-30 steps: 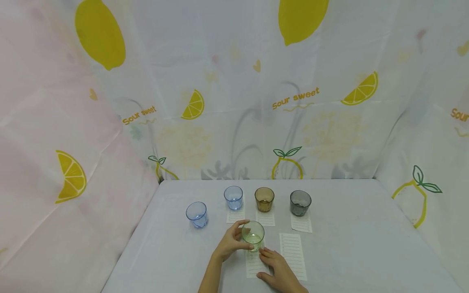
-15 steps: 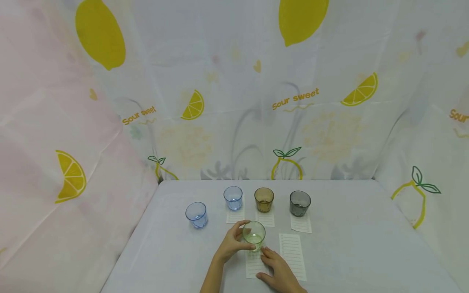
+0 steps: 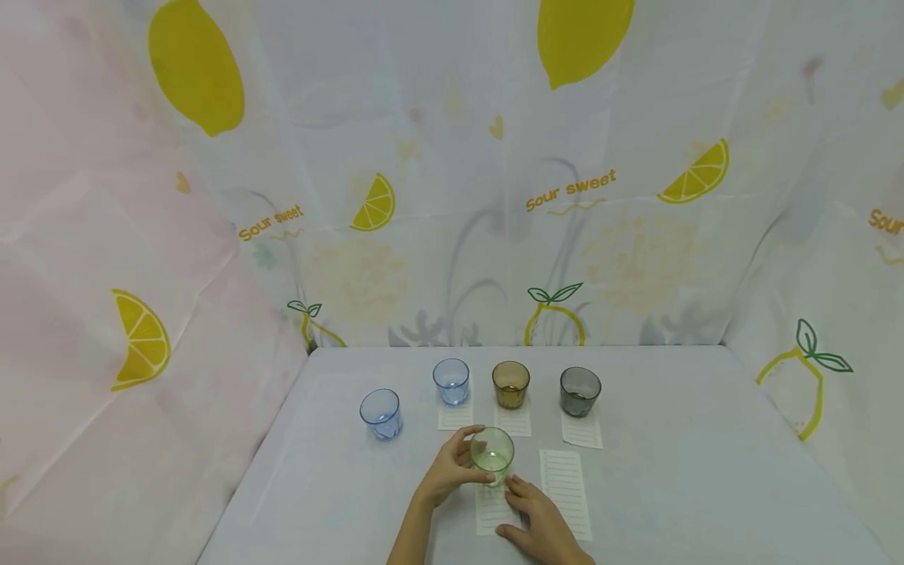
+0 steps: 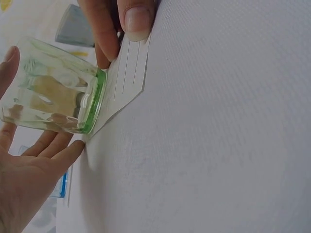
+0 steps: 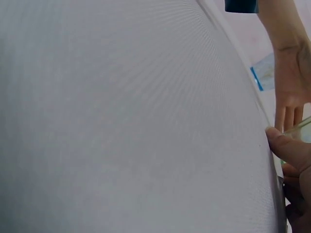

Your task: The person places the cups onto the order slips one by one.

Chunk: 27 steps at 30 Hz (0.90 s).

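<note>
Near the front middle of the table in the head view, a pale green glass (image 3: 494, 457) stands upright. My left hand (image 3: 443, 472) holds it from the left, thumb in front and fingers behind. The left wrist view shows the green glass (image 4: 53, 92) with its base at the end of a lined paper slip (image 4: 129, 70). My right hand (image 3: 540, 524) rests on that paper slip (image 3: 492, 512), its fingertips close to the base. Whether they touch the glass I cannot tell. The right wrist view catches only part of my right hand (image 5: 294, 153) at its edge.
Behind stand a blue glass (image 3: 451, 383), an amber glass (image 3: 511, 384) and a grey glass (image 3: 580, 392), each by a paper slip. Another blue glass (image 3: 381, 414) is on the left. A lined paper slip (image 3: 565, 494) lies right of the green glass. Printed cloth surrounds the white table (image 3: 692, 455).
The green glass and my left hand have shifted slightly to the right. My right hand has barely moved on the slip. The other glasses stay in place.
</note>
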### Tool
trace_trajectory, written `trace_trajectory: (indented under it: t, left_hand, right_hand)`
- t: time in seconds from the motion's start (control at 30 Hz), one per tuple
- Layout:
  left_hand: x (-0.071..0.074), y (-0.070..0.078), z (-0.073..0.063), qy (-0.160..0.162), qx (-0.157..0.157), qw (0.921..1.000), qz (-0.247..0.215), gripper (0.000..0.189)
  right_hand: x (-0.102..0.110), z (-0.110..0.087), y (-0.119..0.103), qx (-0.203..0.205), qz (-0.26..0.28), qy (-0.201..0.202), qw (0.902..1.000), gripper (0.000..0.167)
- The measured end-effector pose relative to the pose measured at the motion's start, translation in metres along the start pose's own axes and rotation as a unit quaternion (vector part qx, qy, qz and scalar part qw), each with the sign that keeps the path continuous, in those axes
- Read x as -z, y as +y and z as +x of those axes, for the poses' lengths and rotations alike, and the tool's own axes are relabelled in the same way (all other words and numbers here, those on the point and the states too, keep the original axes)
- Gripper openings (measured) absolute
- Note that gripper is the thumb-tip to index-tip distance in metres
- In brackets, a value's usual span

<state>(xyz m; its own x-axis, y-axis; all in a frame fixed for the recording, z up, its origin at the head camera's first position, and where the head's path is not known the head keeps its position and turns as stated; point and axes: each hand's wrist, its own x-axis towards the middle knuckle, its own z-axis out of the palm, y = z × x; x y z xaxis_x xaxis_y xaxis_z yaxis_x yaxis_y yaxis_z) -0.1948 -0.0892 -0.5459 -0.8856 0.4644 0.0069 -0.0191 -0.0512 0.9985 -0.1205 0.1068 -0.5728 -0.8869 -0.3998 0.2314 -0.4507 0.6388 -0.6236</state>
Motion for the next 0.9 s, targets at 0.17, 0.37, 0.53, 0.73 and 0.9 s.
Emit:
trace_trajectory:
  t: [0.17,0.37,0.53,0.73,0.9]
  left_hand:
    - [-0.0008,-0.0009,0.0003,0.001,0.000,1.0000,0.000,0.080]
    - [-0.0002,-0.0004,0.0000,0.001,-0.002,1.0000,0.001,0.080]
    - [-0.0001,-0.0008,-0.0008,-0.003,-0.003,1.0000,-0.001,0.079]
    - [-0.0002,-0.0004,-0.0007,-0.003,-0.006,1.0000,-0.002,0.079]
    - [-0.0002,0.0001,-0.0005,0.000,-0.005,1.0000,0.004,0.079]
  right_hand:
    - [-0.0004,-0.0004,0.0010,-0.002,0.007,0.005,1.0000,0.064]
    - [-0.0006,0.0000,0.0012,-0.007,0.010,0.001,0.9999,0.067]
    - [-0.0008,-0.0002,0.0008,-0.006,0.007,0.003,1.0000,0.066]
    - [-0.0005,-0.0007,0.0001,-0.003,0.010,0.009,0.9999,0.066]
    - [0.0000,-0.0007,-0.0004,-0.006,0.011,0.008,0.9999,0.067]
